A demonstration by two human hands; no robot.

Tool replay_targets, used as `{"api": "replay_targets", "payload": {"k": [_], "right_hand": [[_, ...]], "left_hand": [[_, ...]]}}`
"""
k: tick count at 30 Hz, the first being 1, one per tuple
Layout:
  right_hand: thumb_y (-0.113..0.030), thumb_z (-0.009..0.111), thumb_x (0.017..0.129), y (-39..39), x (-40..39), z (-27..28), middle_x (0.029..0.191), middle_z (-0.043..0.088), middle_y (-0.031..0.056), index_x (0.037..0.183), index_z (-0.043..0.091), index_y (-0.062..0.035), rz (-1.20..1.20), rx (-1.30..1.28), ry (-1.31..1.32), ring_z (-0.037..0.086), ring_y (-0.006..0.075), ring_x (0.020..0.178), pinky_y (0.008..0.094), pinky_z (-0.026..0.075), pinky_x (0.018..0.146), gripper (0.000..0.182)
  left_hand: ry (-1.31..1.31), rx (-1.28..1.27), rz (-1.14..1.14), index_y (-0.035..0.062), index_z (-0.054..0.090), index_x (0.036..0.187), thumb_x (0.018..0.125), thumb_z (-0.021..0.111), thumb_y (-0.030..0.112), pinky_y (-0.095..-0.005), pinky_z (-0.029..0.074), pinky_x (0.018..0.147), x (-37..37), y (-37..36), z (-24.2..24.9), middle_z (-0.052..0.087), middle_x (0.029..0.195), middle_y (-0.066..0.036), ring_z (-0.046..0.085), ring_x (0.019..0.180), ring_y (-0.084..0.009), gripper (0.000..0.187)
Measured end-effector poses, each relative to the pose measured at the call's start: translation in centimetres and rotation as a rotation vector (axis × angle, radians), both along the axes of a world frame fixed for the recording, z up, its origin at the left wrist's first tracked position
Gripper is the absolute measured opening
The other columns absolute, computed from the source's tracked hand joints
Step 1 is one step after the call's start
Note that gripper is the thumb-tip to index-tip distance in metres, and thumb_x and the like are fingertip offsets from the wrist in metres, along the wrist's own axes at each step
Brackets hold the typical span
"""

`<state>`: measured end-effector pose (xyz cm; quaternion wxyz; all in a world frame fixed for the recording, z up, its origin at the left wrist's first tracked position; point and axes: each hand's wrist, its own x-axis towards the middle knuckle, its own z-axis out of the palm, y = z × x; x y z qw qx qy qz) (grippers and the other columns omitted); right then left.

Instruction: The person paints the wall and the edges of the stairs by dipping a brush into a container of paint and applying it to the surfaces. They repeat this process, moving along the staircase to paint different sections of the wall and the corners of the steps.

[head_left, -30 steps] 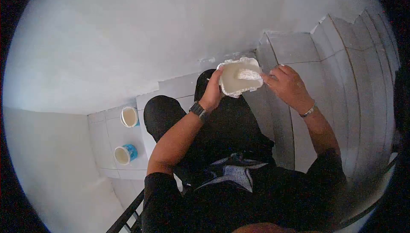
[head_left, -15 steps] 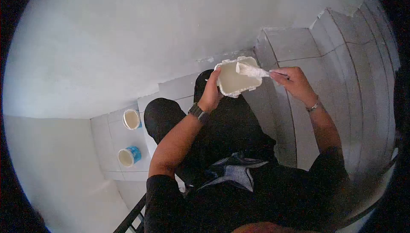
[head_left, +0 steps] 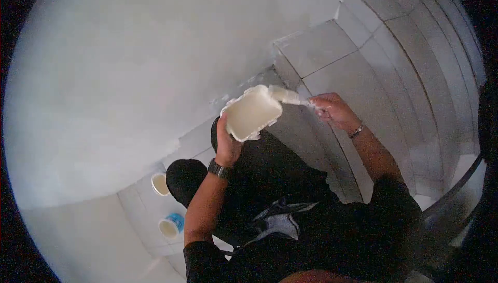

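My left hand (head_left: 228, 145) grips a cream-coloured, paint-crusted tub (head_left: 252, 112) by its near left side, thumb over the rim. Pale paint shows inside the tub, which is tilted above my knee. In my right hand (head_left: 332, 110) is a paintbrush (head_left: 285, 95), held by its handle. Its whitened bristles point left and overlap the tub's upper right rim, slightly smeared by motion.
White wall (head_left: 129, 75) fills the upper left. Grey tiled stairs (head_left: 337, 80) climb along the right, with a dark railing (head_left: 456, 189) at the edge. Two paint buckets (head_left: 168, 228) (head_left: 160, 184) stand on the tiles at lower left.
The brush has moved from over the tub's inside to its right rim. Tub and both hands have shifted left and down in view, and the camera has turned.
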<state>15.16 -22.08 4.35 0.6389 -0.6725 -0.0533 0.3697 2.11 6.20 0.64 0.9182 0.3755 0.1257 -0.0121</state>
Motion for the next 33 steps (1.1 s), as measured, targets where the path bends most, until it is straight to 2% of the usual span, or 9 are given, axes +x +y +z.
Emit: {"api": "replay_targets", "payload": {"k": [3, 10, 14, 17, 22, 23, 25, 32, 33], "right_hand": [[-0.021, 0.056, 0.09, -3.0, 2.9, -0.4, 0.065, 0.05, -0.0037, 0.094, 0.063, -0.0025, -0.151, -0.047, -0.265, 0.04, 0.0044, 0.051, 0.0203, 0.034, 0.046, 0.02], [-0.029, 0.061, 0.087, -7.9, 13.8, -1.0, 0.066, 0.05, -0.0042, 0.094, 0.064, -0.0046, -0.432, -0.138, -0.398, 0.041, 0.0047, 0.053, 0.0214, 0.034, 0.046, 0.025], [-0.029, 0.061, 0.086, -7.6, 16.8, 0.1, 0.066, 0.049, -0.0045, 0.094, 0.066, -0.0056, -0.431, -0.265, -0.417, 0.041, 0.0049, 0.054, 0.0219, 0.033, 0.047, 0.025], [-0.029, 0.061, 0.086, -7.2, 18.5, -0.5, 0.065, 0.048, -0.0047, 0.094, 0.068, -0.0067, -0.478, -0.258, -0.402, 0.041, 0.0055, 0.055, 0.0219, 0.033, 0.047, 0.025], [-0.032, 0.064, 0.085, -5.6, 20.1, 1.1, 0.066, 0.046, -0.0045, 0.092, 0.066, -0.0071, -0.383, -0.305, -0.384, 0.04, 0.0053, 0.056, 0.0218, 0.032, 0.048, 0.026], [-0.032, 0.064, 0.085, -5.6, 19.8, 1.6, 0.066, 0.046, -0.0045, 0.092, 0.066, -0.0071, -0.384, -0.305, -0.379, 0.04, 0.0053, 0.056, 0.0218, 0.032, 0.048, 0.026], [-0.034, 0.061, 0.085, -5.5, 19.3, 2.8, 0.064, 0.048, -0.0046, 0.076, 0.061, -0.0112, -0.434, -0.06, -0.418, 0.038, 0.0059, 0.051, 0.0239, 0.03, 0.047, 0.025], [-0.036, 0.062, 0.084, -6.9, 17.9, 0.7, 0.062, 0.049, -0.0033, 0.074, 0.061, -0.009, -0.486, -0.059, -0.351, 0.038, 0.0078, 0.047, 0.0258, 0.031, 0.044, 0.029], [-0.033, 0.061, 0.085, -6.8, 18.0, 0.1, 0.064, 0.047, -0.0044, 0.088, 0.064, -0.0081, -0.435, -0.184, -0.349, 0.037, 0.0063, 0.05, 0.0235, 0.031, 0.046, 0.025]], "left_hand": [[0.011, -0.03, 0.035, 0.0014, 0.037, 0.131, 0.094, 0.028, 0.047, -0.0459, 0.058, 0.066, -0.1, -0.2, 0.0, 0.051, 0.124, -0.017, 0.059, 0.103, -0.0331, 0.059], [0.018, 0.016, -0.003, 0.0024, 0.038, 0.131, 0.094, 0.023, 0.05, -0.0442, 0.057, 0.068, -0.2, -0.1, 0.3, 0.053, 0.121, -0.016, 0.06, 0.102, -0.0311, 0.062], [0.026, 0.103, -0.005, 0.0032, 0.038, 0.132, 0.094, 0.024, 0.05, -0.044, 0.057, 0.068, -0.2, -0.4, 0.9, 0.053, 0.121, -0.016, 0.06, 0.102, -0.0309, 0.062], [0.029, -0.093, 0.019, 0.0013, 0.038, 0.129, 0.094, 0.033, 0.041, -0.0414, 0.06, 0.065, -0.2, -0.4, 1.1, 0.051, 0.121, -0.017, 0.059, 0.103, -0.0329, 0.053], [-0.043, 0.361, 0.058, 0.0038, 0.038, 0.132, 0.093, 0.025, 0.052, -0.0425, 0.057, 0.067, -0.5, -0.7, 1.3, 0.054, 0.121, -0.016, 0.06, 0.101, -0.0303, 0.063], [-0.039, 0.362, 0.055, 0.0038, 0.038, 0.132, 0.093, 0.025, 0.052, -0.0425, 0.057, 0.067, -0.5, -0.6, 1.3, 0.054, 0.121, -0.016, 0.06, 0.101, -0.0303, 0.063], [0.061, 0.021, 0.033, 0.004, 0.038, 0.132, 0.093, 0.025, 0.053, -0.0433, 0.057, 0.067, -0.3, -0.5, 1.1, 0.054, 0.122, -0.016, 0.06, 0.101, -0.0306, 0.064], [0.067, -0.029, 0.02, 0.004, 0.038, 0.131, 0.094, 0.024, 0.051, -0.0444, 0.058, 0.068, -0.2, -0.5, 1.8, 0.055, 0.12, -0.015, 0.06, 0.101, -0.0309, 0.062], [0.005, 0.19, 0.024, 0.004, 0.038, 0.131, 0.094, 0.023, 0.05, -0.0444, 0.058, 0.068, -0.2, -0.7, 2.3, 0.055, 0.12, -0.015, 0.06, 0.101, -0.031, 0.061]]}}
